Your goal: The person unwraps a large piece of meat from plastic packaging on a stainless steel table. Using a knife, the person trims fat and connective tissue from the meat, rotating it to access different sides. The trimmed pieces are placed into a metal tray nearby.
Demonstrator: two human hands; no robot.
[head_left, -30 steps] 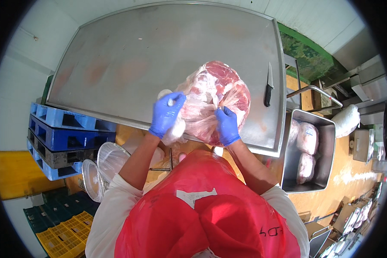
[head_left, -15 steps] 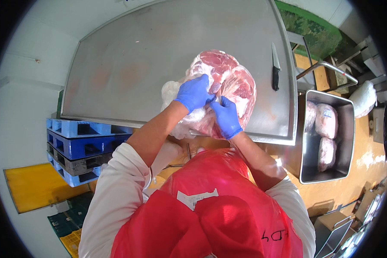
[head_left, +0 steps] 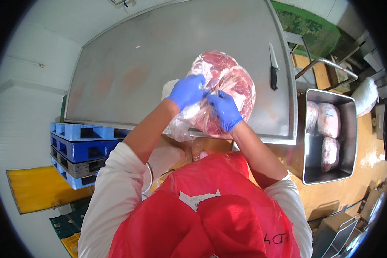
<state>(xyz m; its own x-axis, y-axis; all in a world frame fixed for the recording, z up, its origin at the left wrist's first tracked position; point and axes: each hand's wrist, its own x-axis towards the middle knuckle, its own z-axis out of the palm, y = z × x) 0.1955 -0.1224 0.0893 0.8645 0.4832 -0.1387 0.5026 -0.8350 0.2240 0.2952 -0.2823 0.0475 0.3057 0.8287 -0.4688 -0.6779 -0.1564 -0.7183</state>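
A large piece of raw meat (head_left: pixel 241 84), wrapped in a clear plastic bag (head_left: pixel 179 129), rests at the front edge of the metal table (head_left: pixel 159 56). Both my hands wear blue gloves and meet over its near left side. My left hand (head_left: pixel 187 91) is closed on the gathered plastic, which bunches whitish below and left of it. My right hand (head_left: pixel 224 110) pinches the plastic close beside the left fingertips. A knife (head_left: pixel 274 69) with a black handle lies on the table's right side, apart from both hands.
A deep metal tub (head_left: pixel 307 142) holding several wrapped meat pieces (head_left: pixel 329 120) stands to the right of the table. Stacked blue and grey pallets (head_left: pixel 88 146) are at the left. A metal cart handle (head_left: pixel 331 64) rises beyond the tub, near a white bag (head_left: pixel 366 96).
My left hand has shifted slightly left, pulling the plastic away from the meat. My right hand has moved a little left as well, and the view has tilted slightly.
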